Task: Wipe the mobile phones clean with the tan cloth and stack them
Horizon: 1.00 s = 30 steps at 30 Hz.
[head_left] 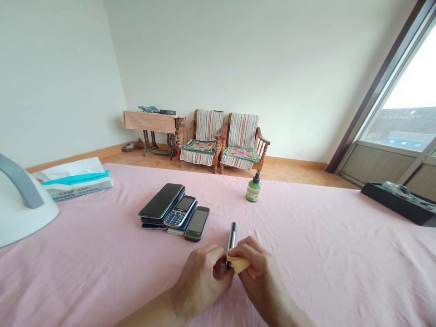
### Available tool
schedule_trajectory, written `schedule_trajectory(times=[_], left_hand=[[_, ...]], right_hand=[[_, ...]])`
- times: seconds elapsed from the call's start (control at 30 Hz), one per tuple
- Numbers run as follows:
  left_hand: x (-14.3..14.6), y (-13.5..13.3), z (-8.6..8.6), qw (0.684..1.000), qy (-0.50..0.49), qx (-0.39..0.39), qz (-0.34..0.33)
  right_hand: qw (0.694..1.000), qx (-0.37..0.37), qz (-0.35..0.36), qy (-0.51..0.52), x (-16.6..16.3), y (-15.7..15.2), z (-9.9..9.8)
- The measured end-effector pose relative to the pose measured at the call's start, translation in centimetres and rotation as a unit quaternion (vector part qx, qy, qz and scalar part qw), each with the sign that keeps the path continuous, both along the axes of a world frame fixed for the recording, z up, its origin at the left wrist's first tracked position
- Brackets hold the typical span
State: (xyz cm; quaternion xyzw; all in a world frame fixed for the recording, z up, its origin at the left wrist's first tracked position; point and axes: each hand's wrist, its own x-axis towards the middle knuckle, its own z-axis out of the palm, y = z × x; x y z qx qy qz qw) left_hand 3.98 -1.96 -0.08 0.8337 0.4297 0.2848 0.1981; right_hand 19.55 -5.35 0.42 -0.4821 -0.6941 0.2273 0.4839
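Between my two hands stands a mobile phone (232, 235), turned on its side so that a narrow dark and silver edge faces up. My left hand (203, 275) is closed around its near left part, fingers curled. A small yellow cloth (240, 264) is pinched in my right hand (258, 267) and pressed against the phone's near right side. Left of the hands lie several other phones: a stack topped by a black smartphone (162, 200), a keypad phone (180, 211) and a small touchscreen phone (197, 223).
A green bottle with a black top (253, 189) stands farther back on the pink tablecloth (306, 236). At left are a tissue pack (80, 181) and a white and grey appliance (23, 204). A black tray (397, 202) sits far right. Two chairs (239, 136) stand beyond.
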Motion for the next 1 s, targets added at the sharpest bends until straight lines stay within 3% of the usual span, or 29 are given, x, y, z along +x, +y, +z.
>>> schedule_trajectory(times=[0.17, 0.4, 0.5, 0.7, 1.0], left_hand=[[0.1, 0.0, -0.1, 0.999, -0.03, -0.005, -0.023], [0.2, 0.1, 0.2, 0.999, -0.031, -0.008, -0.013], [0.2, 0.2, 0.1, 0.999, -0.039, -0.018, -0.012], [0.0, 0.2, 0.1, 0.997, -0.061, -0.029, -0.033], [0.2, 0.2, 0.2, 0.999, -0.031, -0.012, -0.012]], right_hand=[[0.999, 0.02, -0.008, -0.045, -0.3, 0.6, -0.4], [0.993, 0.03, -0.068, -0.088, 1.8, 5.5, -0.3], [0.993, 0.035, -0.065, -0.093, 1.4, 5.0, -0.2], [0.997, 0.019, -0.012, -0.068, -1.0, 0.7, 0.0], [0.991, 0.041, -0.106, -0.067, 2.0, 5.4, -0.9]])
